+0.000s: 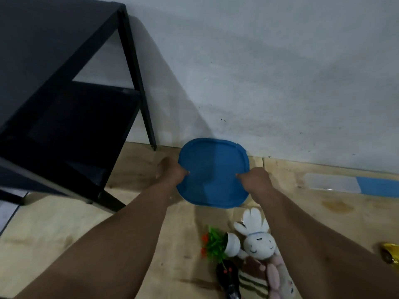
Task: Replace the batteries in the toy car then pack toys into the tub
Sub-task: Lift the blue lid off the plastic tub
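A blue tub lid (212,169) is held up above the wooden floor near the wall. My left hand (171,171) grips its left edge and my right hand (254,176) grips its right edge, thumbs on top. Below the lid lie a white plush rabbit (257,238), a small fake plant in a white pot (222,244), a black remote control (228,279) and a pink plush toy (278,277). A yellow toy car (390,253) shows partly at the right edge. The tub under the lid is hidden.
A black shelf table (64,93) stands at the left against the grey wall. A clear plastic container with a blue lid (336,183) lies on the floor at the right by the wall. A striped cloth (252,279) lies under the plush toys.
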